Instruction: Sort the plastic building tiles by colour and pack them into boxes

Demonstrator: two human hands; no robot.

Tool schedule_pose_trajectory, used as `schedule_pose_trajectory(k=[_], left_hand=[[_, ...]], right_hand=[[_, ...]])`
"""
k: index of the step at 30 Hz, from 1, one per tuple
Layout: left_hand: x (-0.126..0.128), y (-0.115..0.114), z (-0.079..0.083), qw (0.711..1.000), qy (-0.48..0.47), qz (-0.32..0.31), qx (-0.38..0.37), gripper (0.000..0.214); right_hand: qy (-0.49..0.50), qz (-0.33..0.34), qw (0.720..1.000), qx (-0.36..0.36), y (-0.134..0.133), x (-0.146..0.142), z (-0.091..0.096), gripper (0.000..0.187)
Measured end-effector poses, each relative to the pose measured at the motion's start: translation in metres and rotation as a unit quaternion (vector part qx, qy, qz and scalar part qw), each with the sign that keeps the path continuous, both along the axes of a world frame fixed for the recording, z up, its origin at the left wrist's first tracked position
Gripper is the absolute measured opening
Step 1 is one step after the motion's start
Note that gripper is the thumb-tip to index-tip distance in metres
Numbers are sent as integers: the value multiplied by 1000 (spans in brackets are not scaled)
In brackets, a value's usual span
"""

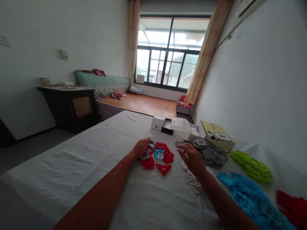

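On the white-covered table, red interlocking plastic building pieces (168, 156) lie around blue ones (157, 153) with a white window-like piece (160, 156) in the middle. A red triangular piece (164, 169) sits at the near side. My left hand (142, 147) is at the group's left edge, fingers bent and close together; what they grip is hidden. Just beyond its fingertips a small white piece (150, 136) shows. My right hand (191, 155) hovers with fingers apart, holding nothing visible, beside a pile of grey gear-edged pieces (212, 154). White lattice pieces (192, 181) lie below that wrist.
Piles of yellow-green (253, 166), blue (249, 195) and red pieces (294, 204) spread along the right. Behind stand a white box (157, 122), a clear plastic container (180, 127) and a yellow cartoon box (218, 135). A bed (146, 103) lies beyond the table.
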State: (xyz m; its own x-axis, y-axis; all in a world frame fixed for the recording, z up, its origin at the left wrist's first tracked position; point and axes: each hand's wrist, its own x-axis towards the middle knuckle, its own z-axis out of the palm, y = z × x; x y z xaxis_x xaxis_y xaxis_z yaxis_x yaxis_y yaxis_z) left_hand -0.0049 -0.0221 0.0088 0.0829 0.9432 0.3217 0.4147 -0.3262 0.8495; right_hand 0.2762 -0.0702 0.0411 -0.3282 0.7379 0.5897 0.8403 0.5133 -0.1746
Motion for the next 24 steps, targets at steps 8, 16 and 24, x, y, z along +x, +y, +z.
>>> schedule_pose_trajectory(k=[8,16,24], left_hand=[[12,-6,2,962,-217,-112,-120,61],[9,-6,8,967,-224,-49,-114,62],[-1,0,6,969,-226,-5,-96,64]], right_hand=[[-114,174,976,-60,-39,-92,-16,47],[-93,189,976,-58,-45,-93,-19,20],[3,77,997,14,-19,-41,-2,25]])
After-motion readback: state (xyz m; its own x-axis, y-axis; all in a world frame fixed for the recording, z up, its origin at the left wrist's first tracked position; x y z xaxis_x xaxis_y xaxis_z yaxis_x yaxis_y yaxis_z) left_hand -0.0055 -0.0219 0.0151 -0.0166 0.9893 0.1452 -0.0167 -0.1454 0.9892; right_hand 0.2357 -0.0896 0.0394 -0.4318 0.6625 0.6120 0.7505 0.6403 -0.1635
